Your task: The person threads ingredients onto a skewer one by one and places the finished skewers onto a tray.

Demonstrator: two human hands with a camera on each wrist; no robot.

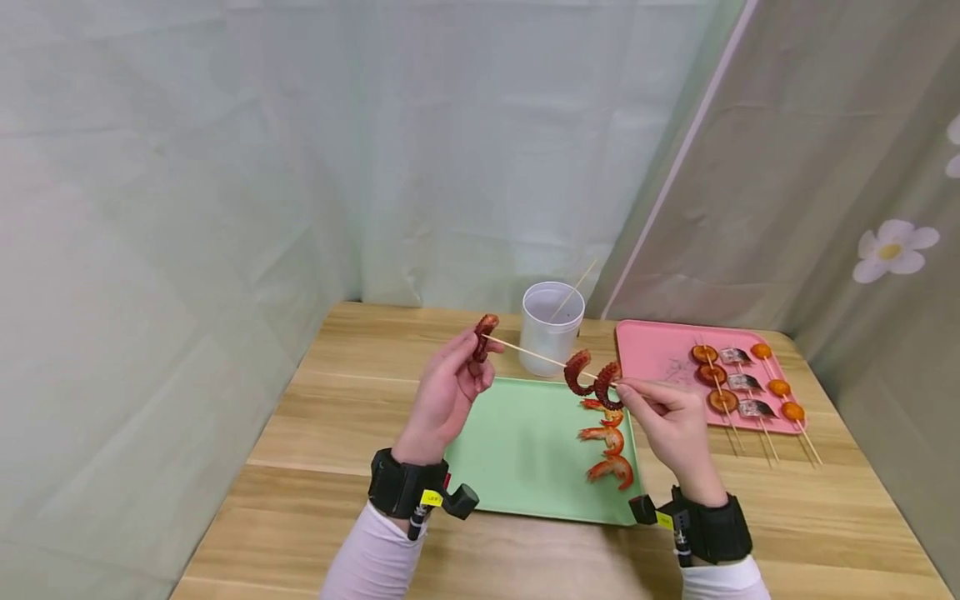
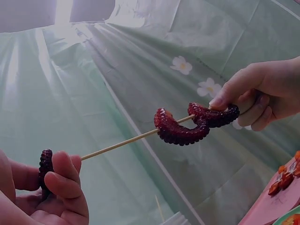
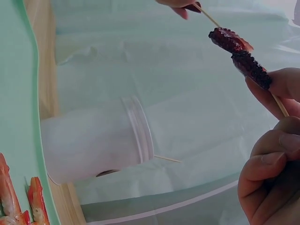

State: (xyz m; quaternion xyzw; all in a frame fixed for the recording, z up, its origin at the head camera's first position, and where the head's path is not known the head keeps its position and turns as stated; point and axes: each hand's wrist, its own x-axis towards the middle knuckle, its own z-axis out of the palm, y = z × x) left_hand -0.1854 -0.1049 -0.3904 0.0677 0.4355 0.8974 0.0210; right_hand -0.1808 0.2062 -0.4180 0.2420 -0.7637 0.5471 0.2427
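Between my hands a thin wooden skewer point(image 1: 527, 351) runs across, above the green tray. My left hand point(image 1: 447, 387) pinches a dark red octopus tentacle point(image 1: 486, 326) between thumb and fingers, and the skewer's left end meets this piece. Two more curled tentacles point(image 2: 180, 132) are threaded close together toward the other end. There my right hand point(image 1: 670, 423) pinches the skewer, thumb and fingertip right against the outer tentacle point(image 3: 251, 68). The end of the skewer inside the right hand is partly hidden.
Several shrimp point(image 1: 603, 439) lie along the right side of the green tray point(image 1: 525, 467). Behind it stands a white plastic cup point(image 1: 551, 346) with a bare skewer point(image 1: 581, 279) leaning in it. A pink tray point(image 1: 645, 354) at the right carries several filled skewers point(image 1: 723, 402).
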